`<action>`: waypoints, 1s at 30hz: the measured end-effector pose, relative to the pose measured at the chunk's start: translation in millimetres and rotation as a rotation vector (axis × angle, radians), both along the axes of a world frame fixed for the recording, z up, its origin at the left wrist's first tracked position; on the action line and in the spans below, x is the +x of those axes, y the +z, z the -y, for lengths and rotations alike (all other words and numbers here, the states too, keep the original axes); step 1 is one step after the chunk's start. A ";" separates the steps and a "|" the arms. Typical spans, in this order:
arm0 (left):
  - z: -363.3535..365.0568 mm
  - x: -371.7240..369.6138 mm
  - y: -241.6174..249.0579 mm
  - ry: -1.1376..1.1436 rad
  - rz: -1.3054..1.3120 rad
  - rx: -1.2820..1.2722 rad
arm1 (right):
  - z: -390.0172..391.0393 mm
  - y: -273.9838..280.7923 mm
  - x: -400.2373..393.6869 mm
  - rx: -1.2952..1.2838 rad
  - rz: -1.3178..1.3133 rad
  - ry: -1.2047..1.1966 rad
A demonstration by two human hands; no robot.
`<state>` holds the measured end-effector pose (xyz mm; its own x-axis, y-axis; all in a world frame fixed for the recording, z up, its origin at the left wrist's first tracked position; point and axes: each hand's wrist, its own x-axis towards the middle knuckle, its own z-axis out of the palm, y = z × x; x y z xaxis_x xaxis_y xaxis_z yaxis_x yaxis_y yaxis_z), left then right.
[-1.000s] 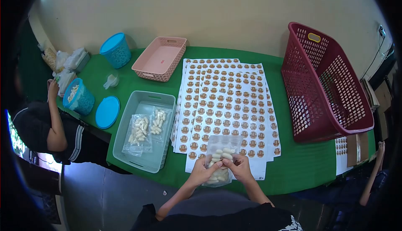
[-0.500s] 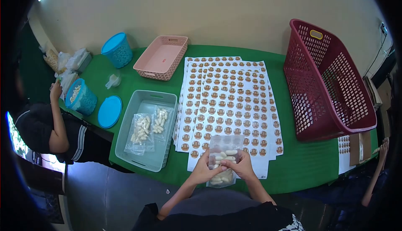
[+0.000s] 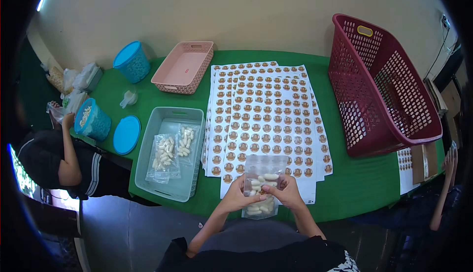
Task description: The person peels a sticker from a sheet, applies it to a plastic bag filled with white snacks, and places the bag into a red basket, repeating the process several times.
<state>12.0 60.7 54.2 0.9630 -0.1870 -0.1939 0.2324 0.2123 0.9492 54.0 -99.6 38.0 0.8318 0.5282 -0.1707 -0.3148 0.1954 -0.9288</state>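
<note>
A clear pouch (image 3: 266,166) of white oblong pieces is held upright between my two hands at the table's front edge. My left hand (image 3: 237,194) grips its left side, thumb across the front. The right side is in my right hand (image 3: 289,192), whose thumb lies by a small brown round sticker (image 3: 264,189) on the pouch front. Behind the pouch lie overlapping white sheets (image 3: 271,119) with rows of brown round stickers. On the left, a pale green tray (image 3: 148,173) holds filled pouches (image 3: 164,156).
A maroon basket (image 3: 367,84) stands at the right. Toward the back left are a pink tray (image 3: 185,67), a blue lidded tub (image 3: 132,62), a blue lid (image 3: 127,134) and an open blue tub (image 3: 96,124). One person is at the left; another person's hand (image 3: 449,161) is at the far right.
The brown sticker now shows on the pouch under my right thumb. The view has shifted slightly. At the left, the other person's hands have moved, with clear plastic between them.
</note>
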 end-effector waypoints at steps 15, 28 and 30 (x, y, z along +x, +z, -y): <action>3.7 -3.8 -18.9 0.293 -0.004 -0.101 | -9.9 6.3 1.4 -0.022 0.026 0.027; 1.7 -7.5 -21.2 0.308 -0.024 -0.013 | -12.8 13.4 -4.7 0.002 -0.001 0.037; -0.8 -5.2 -23.6 0.276 0.095 0.168 | -13.5 10.4 -7.1 -0.010 0.030 -0.023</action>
<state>6.8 61.5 30.6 0.9882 0.1099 -0.1068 0.0967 0.0938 0.9909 46.9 -86.1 48.3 0.8482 0.5077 -0.1511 -0.2827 0.1926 -0.9397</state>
